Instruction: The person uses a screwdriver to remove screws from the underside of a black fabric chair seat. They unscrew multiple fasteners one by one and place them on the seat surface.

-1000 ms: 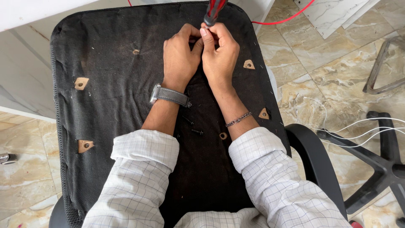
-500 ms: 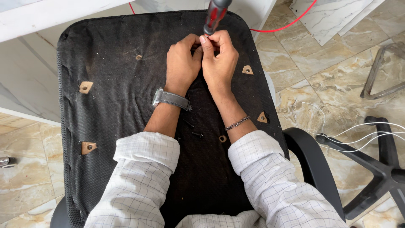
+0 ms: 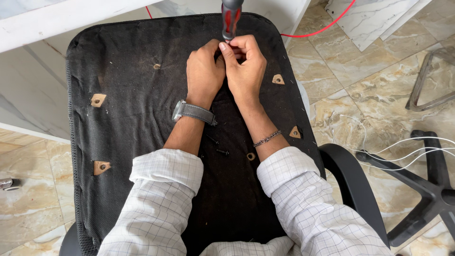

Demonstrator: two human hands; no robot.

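Observation:
An upturned office chair seat [image 3: 128, 118], black fabric underside with wooden corner patches and screw holes, lies in front of me. My left hand [image 3: 204, 73] and my right hand [image 3: 246, 68] are pressed together near the seat's far edge. A red and black screwdriver handle [image 3: 231, 19] rises from between the fingers; my right hand grips its lower part and my left hand curls beside it. The screwdriver's tip and whatever it meets are hidden by the fingers. Two loose black screws [image 3: 220, 150] lie on the fabric between my forearms.
A black armrest [image 3: 348, 180] curves at the seat's right. A black star-shaped chair base [image 3: 426, 189] and white wires [image 3: 403, 151] lie on the marble floor to the right. A red cable [image 3: 322, 26] runs behind. A white ledge [image 3: 57, 19] is at upper left.
The screwdriver handle has tilted slightly left, closer to upright. Both hands stay clasped at the same spot on the seat. The view has shifted a little.

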